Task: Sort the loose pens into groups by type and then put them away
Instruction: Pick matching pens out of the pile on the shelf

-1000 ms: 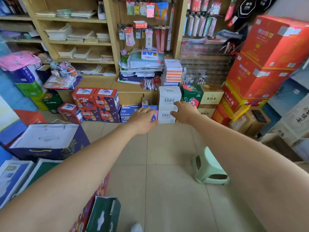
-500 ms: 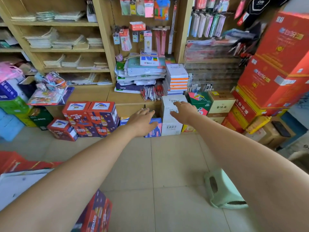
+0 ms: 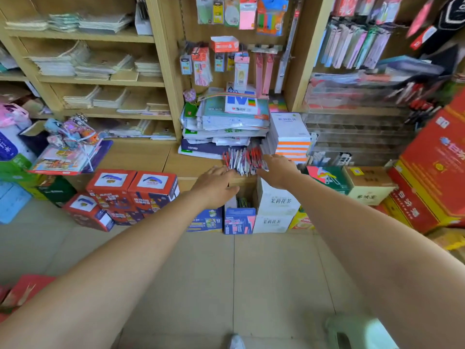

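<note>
You step closer to the pile of pens (image 3: 242, 159), and your hands rise from the boxes (image 3: 276, 202) below it, so your left hand (image 3: 216, 183) now hovers just left of the pile while your right hand (image 3: 278, 170) arrives at its right edge, fingers outstretched.

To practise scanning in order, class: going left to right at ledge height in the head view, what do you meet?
Left to right: toy bundle → red boxes → left hand → pens → right hand → green box → red cartons.
</note>
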Available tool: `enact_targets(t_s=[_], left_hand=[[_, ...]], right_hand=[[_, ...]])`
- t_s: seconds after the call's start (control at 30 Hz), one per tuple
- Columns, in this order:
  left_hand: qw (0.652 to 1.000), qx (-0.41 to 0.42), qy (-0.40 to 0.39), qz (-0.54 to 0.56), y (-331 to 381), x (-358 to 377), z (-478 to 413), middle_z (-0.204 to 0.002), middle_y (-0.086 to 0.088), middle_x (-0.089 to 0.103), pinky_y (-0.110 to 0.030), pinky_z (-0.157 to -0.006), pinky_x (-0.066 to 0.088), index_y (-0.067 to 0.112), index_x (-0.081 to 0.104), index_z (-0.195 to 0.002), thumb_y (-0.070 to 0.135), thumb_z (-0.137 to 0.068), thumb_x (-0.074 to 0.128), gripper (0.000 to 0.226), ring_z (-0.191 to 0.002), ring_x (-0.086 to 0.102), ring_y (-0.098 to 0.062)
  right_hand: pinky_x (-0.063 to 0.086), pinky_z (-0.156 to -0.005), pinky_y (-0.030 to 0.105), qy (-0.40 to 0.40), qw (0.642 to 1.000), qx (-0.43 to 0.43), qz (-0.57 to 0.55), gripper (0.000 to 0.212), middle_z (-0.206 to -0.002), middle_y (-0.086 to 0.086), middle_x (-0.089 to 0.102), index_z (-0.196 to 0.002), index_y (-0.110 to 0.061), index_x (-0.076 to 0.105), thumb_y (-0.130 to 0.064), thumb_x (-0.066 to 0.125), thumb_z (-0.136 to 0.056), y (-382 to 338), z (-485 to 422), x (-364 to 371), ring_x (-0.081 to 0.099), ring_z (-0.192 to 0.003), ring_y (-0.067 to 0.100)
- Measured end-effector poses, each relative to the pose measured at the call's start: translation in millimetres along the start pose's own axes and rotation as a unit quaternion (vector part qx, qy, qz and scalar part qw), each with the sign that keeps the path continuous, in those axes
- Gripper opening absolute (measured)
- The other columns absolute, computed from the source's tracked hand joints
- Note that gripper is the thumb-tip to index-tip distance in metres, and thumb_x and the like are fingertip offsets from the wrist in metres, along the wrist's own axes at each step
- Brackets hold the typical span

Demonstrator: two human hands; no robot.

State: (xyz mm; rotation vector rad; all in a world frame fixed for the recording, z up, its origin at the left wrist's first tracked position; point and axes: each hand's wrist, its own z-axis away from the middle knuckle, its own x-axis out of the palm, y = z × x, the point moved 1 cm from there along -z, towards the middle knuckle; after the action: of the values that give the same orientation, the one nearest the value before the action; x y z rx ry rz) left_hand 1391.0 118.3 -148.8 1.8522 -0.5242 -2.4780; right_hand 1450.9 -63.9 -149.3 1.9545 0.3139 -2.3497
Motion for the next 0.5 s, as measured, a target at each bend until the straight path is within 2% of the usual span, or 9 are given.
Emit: enact_targets(t_s=[0.07, 0.2, 0.5], left_hand=[[1.0, -0.013, -0.002, -0.002, -11, -12, -33, -0.162, -0.005, 0.005, -0.038, -0.118, 0.011, 0.02, 0.014, -0.153, 0.046, -0.101, 0.032, 0.061, -0.148, 0.002, -0.025], [1.0, -0.019, 0.002, -0.006, -31, -35, -92, -0.162, -0.004, 0.005, -0.037, -0.117, 0.012, 0.019, 0.013, -0.154, 0.046, -0.101, 0.03, 0.061, -0.148, 0.004, -0.024], [1.0, -0.011, -0.025, -0.013, -98, -73, -225, -0.162, -0.007, 0.003, -0.037, -0.119, 0.011, 0.019, 0.01, -0.154, 0.044, -0.102, 0.032, 0.062, -0.149, 0.002, -0.025]], right_hand=[[0.038, -0.099, 0.042, -0.001, 1.0, -0.004, 0.007, 0.055, -0.139, 0.015, 0.045, -0.143, -0.011, 0.032, -0.043, 0.04, -0.099, 2, -38, -6, 0.046, -0.125, 0.034], [0.035, -0.104, 0.042, -0.006, 1.0, -0.007, 0.003, 0.056, -0.142, 0.015, 0.042, -0.145, -0.013, 0.032, -0.044, 0.041, -0.099, 5, -111, -15, 0.044, -0.128, 0.033], [0.039, -0.099, 0.041, 0.009, 1.0, 0.012, -0.023, 0.045, -0.134, 0.012, 0.053, -0.134, -0.019, 0.044, -0.04, 0.045, -0.095, 5, -261, -17, 0.049, -0.121, 0.033]])
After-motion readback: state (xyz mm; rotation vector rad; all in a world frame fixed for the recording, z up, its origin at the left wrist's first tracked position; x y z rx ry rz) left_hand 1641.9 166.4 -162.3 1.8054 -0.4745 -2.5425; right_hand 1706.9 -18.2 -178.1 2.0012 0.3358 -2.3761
